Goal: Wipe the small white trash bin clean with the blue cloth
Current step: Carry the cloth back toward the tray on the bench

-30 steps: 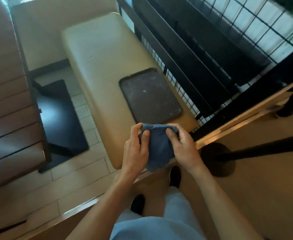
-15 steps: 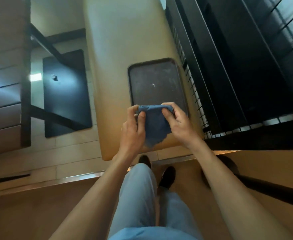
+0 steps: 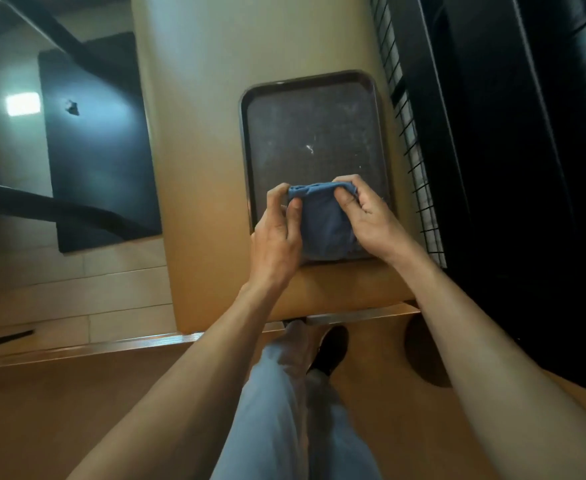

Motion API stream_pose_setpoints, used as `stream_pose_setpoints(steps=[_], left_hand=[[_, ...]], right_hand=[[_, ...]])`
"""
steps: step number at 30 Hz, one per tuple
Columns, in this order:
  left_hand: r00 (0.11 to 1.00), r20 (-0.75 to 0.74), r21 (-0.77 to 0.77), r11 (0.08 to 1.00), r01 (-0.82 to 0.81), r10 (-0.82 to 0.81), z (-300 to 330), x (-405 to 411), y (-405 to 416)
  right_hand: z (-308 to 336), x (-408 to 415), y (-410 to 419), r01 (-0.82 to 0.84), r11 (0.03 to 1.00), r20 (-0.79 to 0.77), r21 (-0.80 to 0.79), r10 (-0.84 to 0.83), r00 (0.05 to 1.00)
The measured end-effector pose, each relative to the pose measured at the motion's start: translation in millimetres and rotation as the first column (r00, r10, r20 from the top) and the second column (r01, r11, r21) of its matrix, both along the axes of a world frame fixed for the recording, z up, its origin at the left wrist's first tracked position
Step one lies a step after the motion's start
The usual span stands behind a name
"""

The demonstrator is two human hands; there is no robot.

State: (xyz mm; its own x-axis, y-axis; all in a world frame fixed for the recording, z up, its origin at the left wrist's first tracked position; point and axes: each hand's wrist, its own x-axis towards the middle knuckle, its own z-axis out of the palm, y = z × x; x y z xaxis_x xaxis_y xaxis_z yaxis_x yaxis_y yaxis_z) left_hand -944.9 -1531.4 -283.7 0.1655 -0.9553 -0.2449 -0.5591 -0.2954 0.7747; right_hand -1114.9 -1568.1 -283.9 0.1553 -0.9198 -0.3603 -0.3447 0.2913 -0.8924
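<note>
A blue cloth point(image 3: 324, 225) hangs bunched between both my hands, above the near end of a dark tray point(image 3: 314, 133). My left hand point(image 3: 277, 233) pinches the cloth's upper left edge with thumb and fingers. My right hand point(image 3: 367, 220) grips its upper right edge, fingers curled over the top. No white trash bin is in view.
The tray lies on a long tan padded bench point(image 3: 212, 98). A black wire grid partition point(image 3: 409, 133) and dark panels run along the right. A dark table base point(image 3: 97, 150) stands on the tiled floor to the left. My legs and a black shoe point(image 3: 329, 348) are below.
I have stepped closer to the bench and the view has tipped further down. Both hands with the cloth now sit over the tray's near end instead of in front of the bench.
</note>
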Motion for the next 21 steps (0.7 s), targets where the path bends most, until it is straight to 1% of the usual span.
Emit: stream_pose_setpoints(steps=[2,5,9,12,16,21], left_hand=[[1.0,0.008,0.049,0.999,-0.001,0.0,-19.5,-0.2,-11.9],[0.998,0.063,0.121,0.993,0.004,-0.012,-47.8,2.1,-31.1],[0.989,0.15,0.199,0.98,-0.009,-0.022,-78.7,8.0,-59.4],[0.979,0.201,0.238,0.971,-0.012,-0.037,-90.3,10.4,-81.3],[0.977,0.21,0.24,0.97,-0.025,-0.027,-98.3,12.8,-109.0],[0.971,0.236,0.286,0.958,-0.029,-0.041,-103.3,16.6,-129.9]], right_hand=[[-21.6,1.7,-13.5,0.015,0.999,-0.014,0.047,-0.014,1.0],[-52.5,6.8,-31.0,0.027,0.995,-0.03,0.1,-0.024,0.999],[-83.0,16.0,-56.0,0.048,0.995,-0.111,0.089,-0.038,0.993],[-96.1,22.5,-74.6,0.059,0.996,-0.174,0.064,-0.047,0.984],[-108.3,28.8,-96.7,0.085,0.996,-0.278,-0.008,-0.083,0.957],[-113.6,32.1,-111.7,0.028,0.999,-0.466,0.022,-0.014,0.885]])
